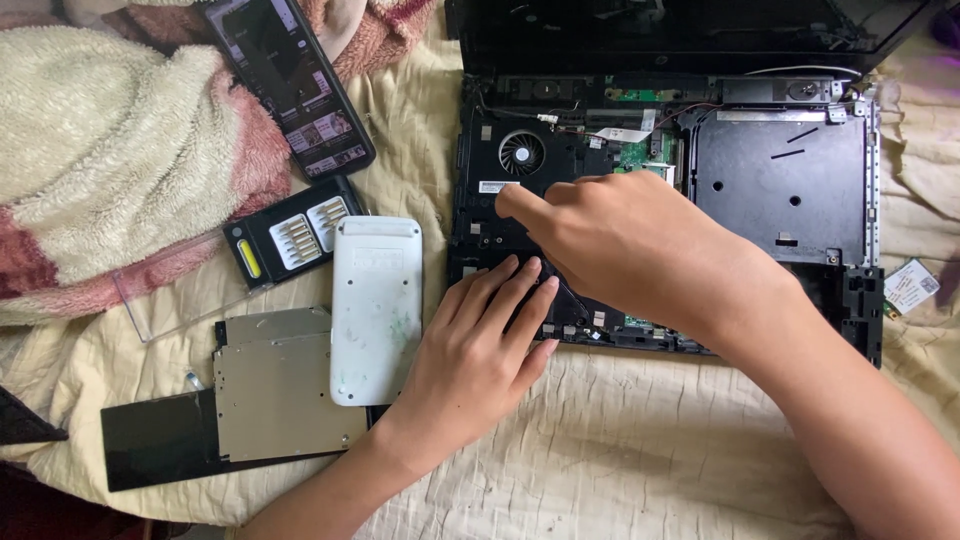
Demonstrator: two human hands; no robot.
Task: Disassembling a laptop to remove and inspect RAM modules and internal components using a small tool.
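In the upper middle of the frame lies the opened laptop (780, 190), its matte black plastic shell bared, fan (521, 153) and green board showing. Our left hand (480, 345) rests flat, fingers spread, on the lower left corner to steady it. Our right hand (630, 245) curls over the middle; whether it pinches anything we cannot tell. Left of these, on the cream quilted bedsheet (620, 450), lie a white calculator (376, 305), a bit case (290, 235), a metal drive (275, 390).
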